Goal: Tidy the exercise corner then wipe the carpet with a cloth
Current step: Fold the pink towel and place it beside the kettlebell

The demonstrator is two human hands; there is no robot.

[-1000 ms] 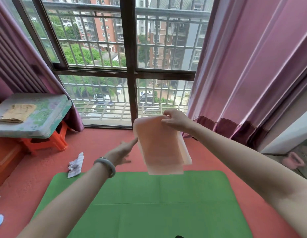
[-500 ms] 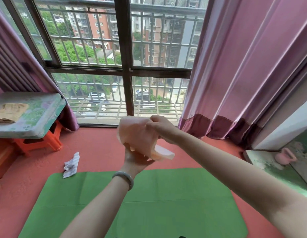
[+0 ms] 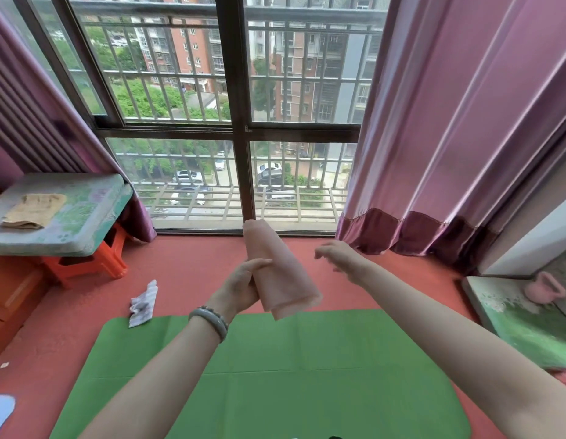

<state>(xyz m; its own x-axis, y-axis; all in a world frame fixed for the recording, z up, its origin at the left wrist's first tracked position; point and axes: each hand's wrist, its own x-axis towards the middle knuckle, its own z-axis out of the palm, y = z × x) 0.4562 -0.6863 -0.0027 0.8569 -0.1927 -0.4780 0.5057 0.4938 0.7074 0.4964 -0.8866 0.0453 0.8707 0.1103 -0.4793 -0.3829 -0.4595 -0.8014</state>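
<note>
A folded peach cloth (image 3: 276,267) is held up in the air over the far end of the green exercise mat (image 3: 269,375). My left hand (image 3: 240,286), with a grey bracelet on its wrist, grips the cloth from the left with thumb and fingers round it. My right hand (image 3: 337,256) hovers just right of the cloth with loose fingers and holds nothing. A crumpled grey-and-white striped rag (image 3: 143,304) lies on the red carpet (image 3: 186,267) at the mat's far left corner.
A low table (image 3: 85,223) on orange legs stands at left with a folded tan towel (image 3: 34,210) on it. A pink kettlebell (image 3: 543,286) sits on a green patterned pad at right. Purple curtains (image 3: 459,128) flank the barred window (image 3: 237,122) ahead.
The cloth went from hanging open in my right hand to being folded and passed into my left hand. My right hand let go and moved off to the right.
</note>
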